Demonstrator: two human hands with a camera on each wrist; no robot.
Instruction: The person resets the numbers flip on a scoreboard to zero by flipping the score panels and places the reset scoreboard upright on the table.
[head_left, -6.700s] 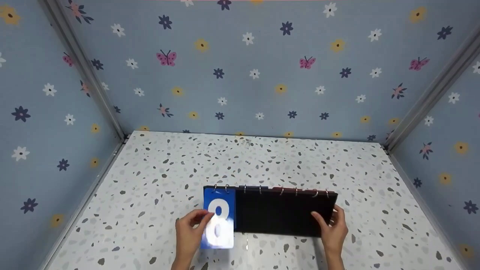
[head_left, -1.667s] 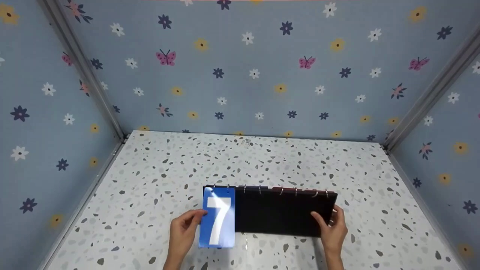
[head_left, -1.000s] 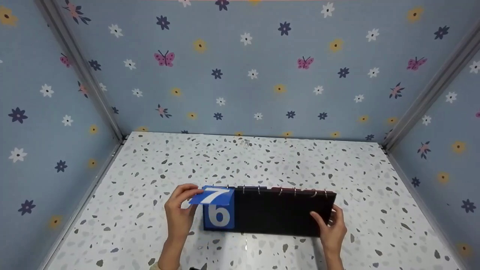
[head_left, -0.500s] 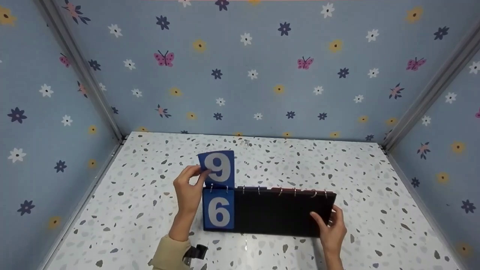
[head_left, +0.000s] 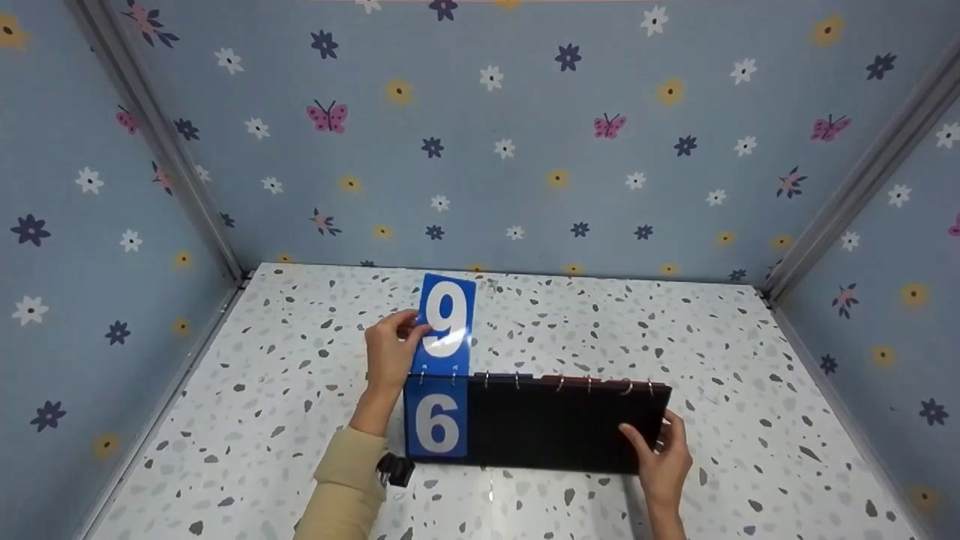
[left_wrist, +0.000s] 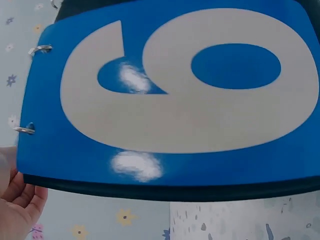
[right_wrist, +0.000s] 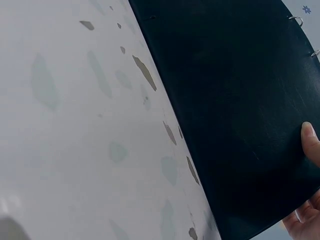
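Observation:
A black flip scoreboard [head_left: 555, 427] stands tilted on the tabletop, with metal rings along its top edge. On its left end lies a blue number card [head_left: 437, 420] with a white 6, which fills much of the left wrist view. Above the rings, a second blue card [head_left: 450, 322] stands raised and shows a white 9. My left hand [head_left: 391, 349] pinches this raised card at its left edge, between thumb and fingers. With my right hand [head_left: 664, 465] I grip the board's right edge, thumb on the black front [right_wrist: 225, 100] and fingers behind.
The speckled white tabletop [head_left: 300, 390] surrounds the board. Blue flowered panels [head_left: 510, 150] stand at the back and both sides, joined by grey corner posts [head_left: 165, 142]. Blue and dark red edges [head_left: 607, 382] show behind the board's top. A black strap piece [head_left: 396, 470] sits at my left wrist.
Earlier an 8 card, then a 7 card, faced front. My left hand has swung the 7 card up over the rings, uncovering the 6 and showing 9 on its back. My right hand stays put.

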